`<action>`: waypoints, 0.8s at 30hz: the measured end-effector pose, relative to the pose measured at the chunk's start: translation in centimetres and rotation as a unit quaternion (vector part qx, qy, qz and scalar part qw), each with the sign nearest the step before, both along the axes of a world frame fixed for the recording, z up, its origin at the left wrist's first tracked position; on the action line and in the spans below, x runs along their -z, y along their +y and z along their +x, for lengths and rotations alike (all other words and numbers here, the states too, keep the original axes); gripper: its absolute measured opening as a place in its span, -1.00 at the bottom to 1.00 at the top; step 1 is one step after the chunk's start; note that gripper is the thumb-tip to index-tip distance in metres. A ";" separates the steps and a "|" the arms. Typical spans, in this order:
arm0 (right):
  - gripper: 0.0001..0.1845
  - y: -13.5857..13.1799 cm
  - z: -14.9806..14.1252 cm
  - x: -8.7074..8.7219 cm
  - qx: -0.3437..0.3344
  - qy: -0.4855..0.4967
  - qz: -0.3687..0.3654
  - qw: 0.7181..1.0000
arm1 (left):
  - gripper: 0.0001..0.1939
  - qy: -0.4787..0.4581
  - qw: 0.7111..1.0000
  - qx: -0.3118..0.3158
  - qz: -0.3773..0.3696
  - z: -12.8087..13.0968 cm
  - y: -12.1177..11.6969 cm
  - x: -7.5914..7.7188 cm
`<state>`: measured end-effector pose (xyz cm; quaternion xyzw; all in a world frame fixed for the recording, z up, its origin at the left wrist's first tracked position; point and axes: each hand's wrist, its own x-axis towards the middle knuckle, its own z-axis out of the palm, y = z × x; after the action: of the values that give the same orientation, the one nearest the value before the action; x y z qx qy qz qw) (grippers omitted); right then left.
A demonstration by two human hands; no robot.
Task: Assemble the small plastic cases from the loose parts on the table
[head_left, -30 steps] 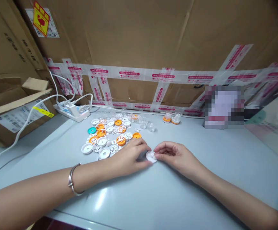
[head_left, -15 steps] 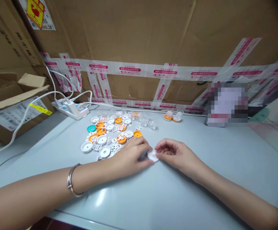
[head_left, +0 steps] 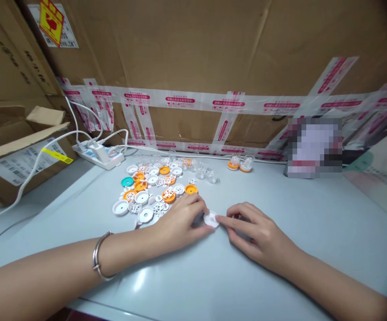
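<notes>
A small white round plastic part [head_left: 210, 219] sits at the table's middle. My left hand [head_left: 181, 220] is closed around its left side, thumb in front and fingers behind. From the right, the index finger of my right hand [head_left: 262, 232] reaches out and touches the part's right edge. That hand's thumb and other fingers are apart and grip nothing. Left of the part spreads a pile of loose pieces: white rings [head_left: 145, 215], orange rings [head_left: 191, 189], a teal ring [head_left: 127, 182] and white lattice discs [head_left: 135, 206]. Small clear plastic domes [head_left: 212, 177] lie behind them.
Two capsule-like pieces with orange bases [head_left: 234, 165] stand at the back. A power strip [head_left: 104, 157] with white cables and an open carton [head_left: 19, 154] are at the left. A large taped cardboard box [head_left: 193, 49] walls off the back. A blurred-out object [head_left: 313, 149] stands right.
My right hand has let go of the white part's pinch and drawn slightly right, its index finger now stretched onto the part. My left hand stays nearly in place.
</notes>
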<state>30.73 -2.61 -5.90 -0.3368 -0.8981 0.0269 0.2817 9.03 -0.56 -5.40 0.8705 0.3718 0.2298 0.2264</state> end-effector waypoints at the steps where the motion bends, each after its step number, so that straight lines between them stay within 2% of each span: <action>1: -0.65 0.0 0.0 0.1 -0.001 -0.007 0.005 1.000 | -0.81 0.000 1.000 0.000 0.000 0.0 0.0 0.0; 9: -0.66 0.1 -0.5 0.0 -0.011 -0.036 0.023 0.999 | -0.84 -0.013 1.000 -0.001 0.003 0.1 0.0 0.0; 17: -0.66 0.2 -1.0 -0.4 -0.051 -0.065 0.048 0.995 | -0.83 -0.022 1.000 -0.003 -0.003 0.1 0.2 0.3; 21: -0.66 0.1 -0.9 -0.2 -0.054 -0.061 0.029 0.996 | -0.81 -0.017 1.000 -0.005 0.000 0.0 0.2 0.3; 24: -0.65 0.2 -0.7 0.2 -0.045 -0.013 -0.002 0.999 | -0.82 -0.010 1.000 -0.008 0.005 0.0 0.1 0.2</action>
<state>30.01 -2.44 -6.06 -0.2968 -0.9159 0.0364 0.2677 9.02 -0.45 -5.56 0.8660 0.3757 0.2422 0.2241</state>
